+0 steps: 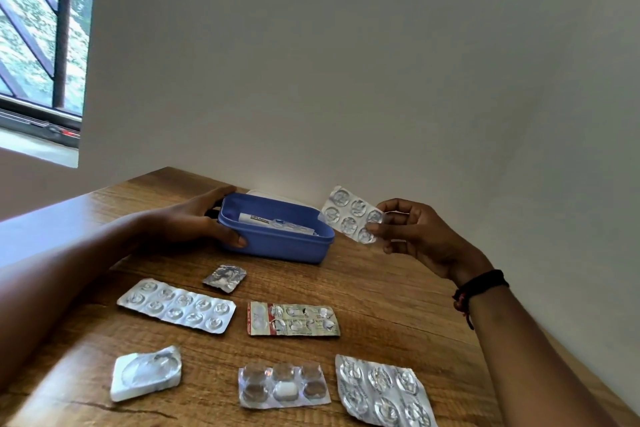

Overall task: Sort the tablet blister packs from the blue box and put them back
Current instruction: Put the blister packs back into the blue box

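Your right hand (420, 234) pinches a silver blister pack (353, 214) by its right edge, thumb and fingertips pressed on the foil, held in the air just right of the blue box (277, 243). The pack's long axis tilts from upper left to lower right, its free end toward the box. Your left hand (194, 218) wraps the box's left end, thumb on the front wall, steadying it on the tabletop (398, 288); further contents remain inside. Six packs lie sorted in rows nearer you, well apart from the box. In my judgement the held pack goes down and toward you to join those rows; the right hand is the nearer one.
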Tool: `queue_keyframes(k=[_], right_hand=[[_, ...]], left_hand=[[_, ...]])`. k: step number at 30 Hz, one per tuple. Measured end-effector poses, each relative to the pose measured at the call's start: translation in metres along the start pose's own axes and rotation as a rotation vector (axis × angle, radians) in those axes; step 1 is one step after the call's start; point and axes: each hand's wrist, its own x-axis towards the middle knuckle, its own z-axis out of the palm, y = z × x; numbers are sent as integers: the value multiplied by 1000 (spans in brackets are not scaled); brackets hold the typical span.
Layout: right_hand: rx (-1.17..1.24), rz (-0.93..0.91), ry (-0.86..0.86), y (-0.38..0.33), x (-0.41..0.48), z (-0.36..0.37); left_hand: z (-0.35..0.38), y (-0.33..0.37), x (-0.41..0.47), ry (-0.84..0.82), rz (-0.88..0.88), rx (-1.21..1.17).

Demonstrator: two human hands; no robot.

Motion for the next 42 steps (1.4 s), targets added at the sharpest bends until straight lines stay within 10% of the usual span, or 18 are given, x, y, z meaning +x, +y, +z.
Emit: queue_keyframes(k=[14,22,33,42], right_hand=[[-811,-992,516,6,15,37],[-786,-916,484,11,17,42],[-490,-288,379,35,30,74],[-603,-472,268,5,9,102]], left_hand=[[0,-2,0,-5,30,-18],[-1,-4,-1,-4,35,-6],[2,3,-4,0,13,36],[3,10,-10,21,-13,28]])
